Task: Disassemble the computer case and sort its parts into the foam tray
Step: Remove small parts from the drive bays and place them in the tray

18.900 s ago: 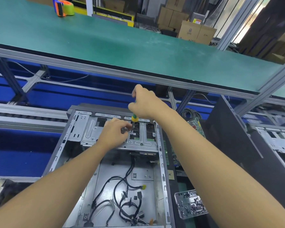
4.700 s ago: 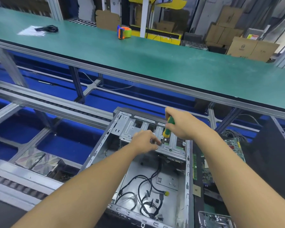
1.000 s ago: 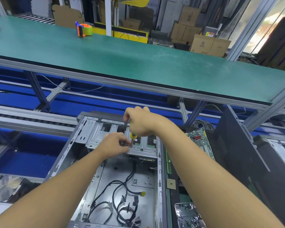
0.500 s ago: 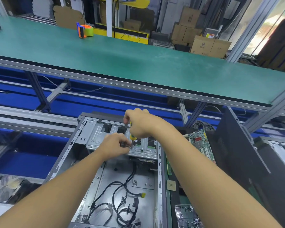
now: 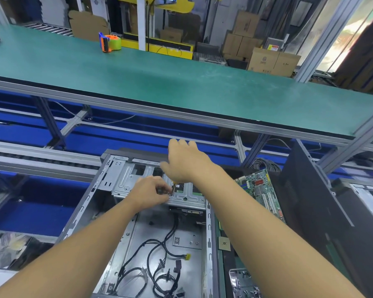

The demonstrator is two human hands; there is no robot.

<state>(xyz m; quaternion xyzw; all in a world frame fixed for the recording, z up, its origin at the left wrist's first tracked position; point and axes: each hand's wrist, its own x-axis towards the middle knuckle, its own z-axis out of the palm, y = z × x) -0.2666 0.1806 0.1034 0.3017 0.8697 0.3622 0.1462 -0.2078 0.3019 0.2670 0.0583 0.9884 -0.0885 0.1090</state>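
Observation:
The open computer case (image 5: 108,209) lies on its side in front of me, black cables (image 5: 157,259) loose on its floor. Its silver drive cage (image 5: 125,179) spans the far end. My right hand (image 5: 187,164) is over the cage, curled round the top of a screwdriver (image 5: 174,187); the handle is mostly hidden under the palm. Only a yellow bit and the shaft show. My left hand (image 5: 148,191) pinches the shaft near its tip, at a screw hole on the cage's front edge.
A green motherboard (image 5: 258,186) and a small chip (image 5: 224,244) lie right of the case. A clear tray of screws (image 5: 243,282) sits at the bottom right. Black case panels (image 5: 310,211) stand at the right. The green bench (image 5: 181,82) above carries a tape dispenser (image 5: 110,43).
My right hand has shifted a little on the screwdriver's top and is blurred with motion. The left hand keeps its pinch at the tip. The case has not moved.

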